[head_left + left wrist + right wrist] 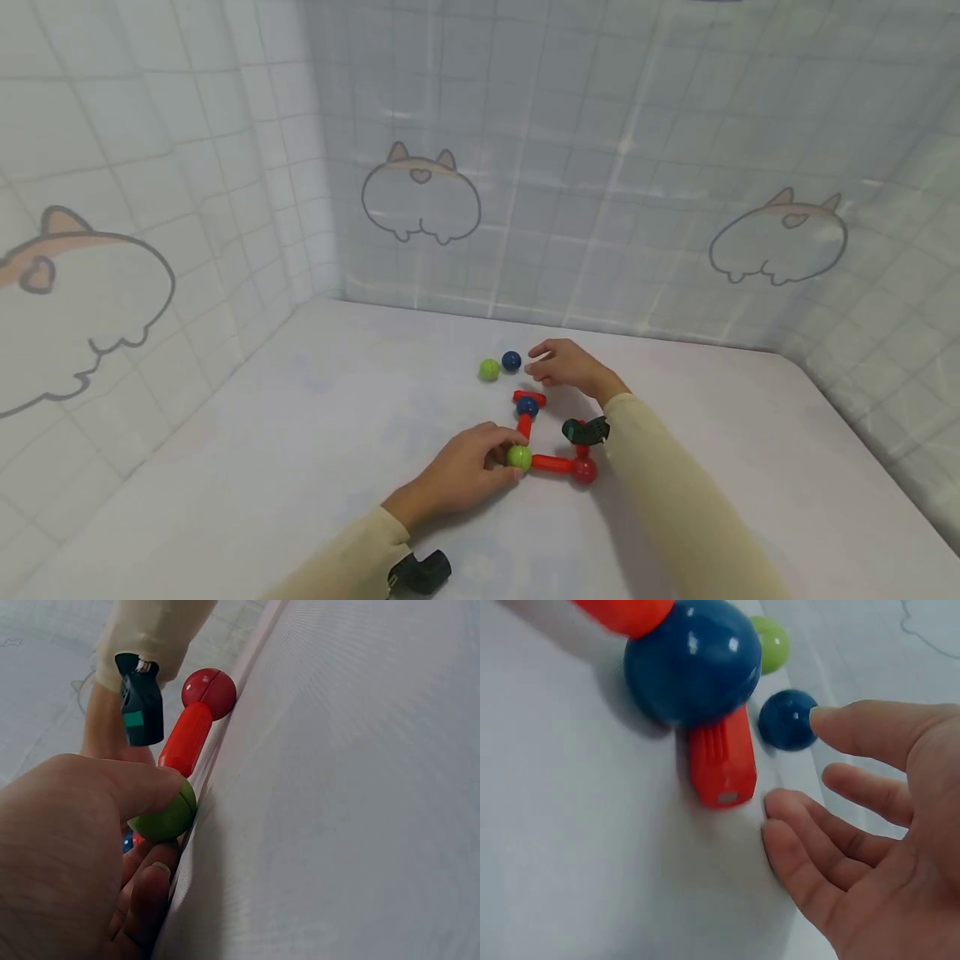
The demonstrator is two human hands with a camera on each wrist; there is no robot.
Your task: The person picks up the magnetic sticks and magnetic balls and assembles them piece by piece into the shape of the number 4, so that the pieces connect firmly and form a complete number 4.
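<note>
My left hand holds a green ball between thumb and fingers, low over the white surface. From that ball one red rod runs right to a red ball, and another red rod runs away to a blue ball. A further red rod sticks out from this blue ball, its end showing a small grey square. My right hand is over the far side with fingers spread and loosely bent, holding nothing. Its thumb tip overlaps a loose blue ball in the right wrist view.
A loose green ball lies left of the loose blue one. Another red rod at the red ball is partly hidden behind the right wrist's dark camera. White tile-patterned curtains with cartoon animals enclose the table.
</note>
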